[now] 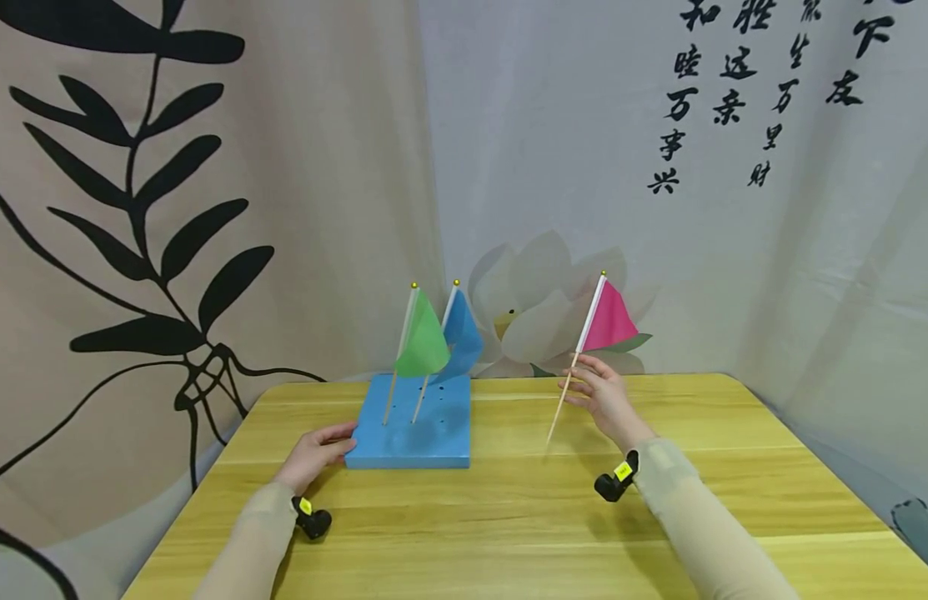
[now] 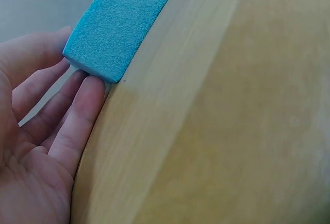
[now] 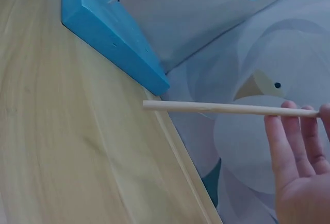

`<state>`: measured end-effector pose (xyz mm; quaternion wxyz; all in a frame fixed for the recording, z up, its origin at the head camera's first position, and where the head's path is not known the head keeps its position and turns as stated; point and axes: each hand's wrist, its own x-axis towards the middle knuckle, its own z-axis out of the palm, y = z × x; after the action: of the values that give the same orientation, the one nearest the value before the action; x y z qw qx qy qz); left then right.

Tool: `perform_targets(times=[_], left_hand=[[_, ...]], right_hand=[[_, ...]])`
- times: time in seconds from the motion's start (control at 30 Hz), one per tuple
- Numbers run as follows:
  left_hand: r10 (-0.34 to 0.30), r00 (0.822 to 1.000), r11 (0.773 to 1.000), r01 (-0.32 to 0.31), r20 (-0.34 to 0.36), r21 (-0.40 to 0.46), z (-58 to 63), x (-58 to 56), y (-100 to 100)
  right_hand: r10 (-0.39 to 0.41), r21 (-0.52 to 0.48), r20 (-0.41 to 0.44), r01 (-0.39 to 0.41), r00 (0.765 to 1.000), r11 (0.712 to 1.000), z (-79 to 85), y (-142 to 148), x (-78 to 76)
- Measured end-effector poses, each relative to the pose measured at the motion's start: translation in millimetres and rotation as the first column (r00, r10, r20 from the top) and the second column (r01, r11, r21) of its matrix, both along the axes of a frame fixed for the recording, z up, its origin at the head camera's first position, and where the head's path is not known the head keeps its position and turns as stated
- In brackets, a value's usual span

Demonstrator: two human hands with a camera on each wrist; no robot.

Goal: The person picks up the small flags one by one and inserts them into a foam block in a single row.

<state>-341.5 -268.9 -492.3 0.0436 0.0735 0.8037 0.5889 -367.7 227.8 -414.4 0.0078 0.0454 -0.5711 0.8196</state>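
Observation:
A blue foam board [image 1: 443,442] lies on the table, with small holes in its top. My left hand [image 1: 316,457] touches its left edge, fingers nearly straight in the left wrist view. A green flag [image 1: 420,343] and a blue flag [image 1: 465,332] stand in the board on thin wooden sticks, both leaning slightly right. To the right of the board, my right hand [image 1: 604,402] pinches the stick [image 3: 221,108] of a pink flag [image 1: 610,319]. That flag is held tilted, its stick's lower end pointing down and left, apart from the board.
The wooden table [image 1: 464,533] reaches back to a hanging curtain [image 1: 343,183] printed with black leaves, a lotus and writing. Each wrist wears a small black camera, one on the left [image 1: 312,522] and one on the right [image 1: 612,485].

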Motion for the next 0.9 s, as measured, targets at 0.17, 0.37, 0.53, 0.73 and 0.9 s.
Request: perform_targets(times=[0.17, 0.37, 0.53, 0.73, 0.9], left_hand=[[0.001, 1.0, 1.0, -0.001, -0.004, 0.01, 1.5, 0.7, 2], [0.004, 1.0, 1.0, -0.004, -0.004, 0.009, 0.6, 1.1, 2], [0.01, 1.0, 1.0, -0.01, -0.006, 0.008, 0.1, 1.8, 1], [0.013, 1.0, 1.0, -0.013, -0.002, 0.011, 0.6, 2.8, 2], [0.014, 1.0, 1.0, -0.014, -0.005, 0.012, -0.3, 1.9, 2]], right_hand=[[-0.004, -0.008, -0.012, 0.003, 1.0, 1.0, -1.4, -13, -1.0], [0.005, -0.006, -0.006, -0.005, 1.0, 1.0, -7.2, -29, -1.6], [-0.003, 0.004, 0.007, 0.003, 1.0, 1.0, -9.9, -40, -1.3], [0.003, 0.016, 0.008, -0.003, 1.0, 1.0, -5.6, -48, -1.7], [0.017, -0.002, 0.001, -0.017, 1.0, 1.0, -1.1, -56, -3.3]])
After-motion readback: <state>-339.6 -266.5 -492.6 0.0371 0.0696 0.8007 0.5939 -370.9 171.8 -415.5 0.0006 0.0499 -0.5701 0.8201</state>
